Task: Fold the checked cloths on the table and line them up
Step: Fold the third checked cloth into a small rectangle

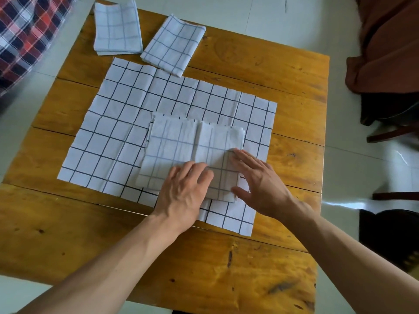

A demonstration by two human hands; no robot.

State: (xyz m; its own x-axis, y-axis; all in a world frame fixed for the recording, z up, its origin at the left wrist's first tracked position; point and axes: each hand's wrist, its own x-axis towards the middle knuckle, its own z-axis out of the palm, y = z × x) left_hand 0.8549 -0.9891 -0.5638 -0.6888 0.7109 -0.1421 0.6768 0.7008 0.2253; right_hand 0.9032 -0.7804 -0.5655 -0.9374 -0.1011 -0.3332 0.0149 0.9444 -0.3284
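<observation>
A folded checked cloth (179, 146) lies on top of a larger unfolded checked cloth (118, 123) spread flat over the middle of the wooden table (283, 71). My left hand (184, 192) presses flat on the folded cloth's near edge. My right hand (256, 177) lies on its right side with fingers straight and the thumb at the near right corner. Two more folded checked cloths sit at the far side: one (116, 28) at the table's far left corner, the other (173, 45) to its right, turned at an angle and overlapping the spread cloth's far edge.
A red, white and navy plaid fabric (27, 30) hangs at the far left beyond the table. Brown fabric (385, 46) drapes over furniture at the right, with dark chair parts (392, 132) below it. The floor is pale tile.
</observation>
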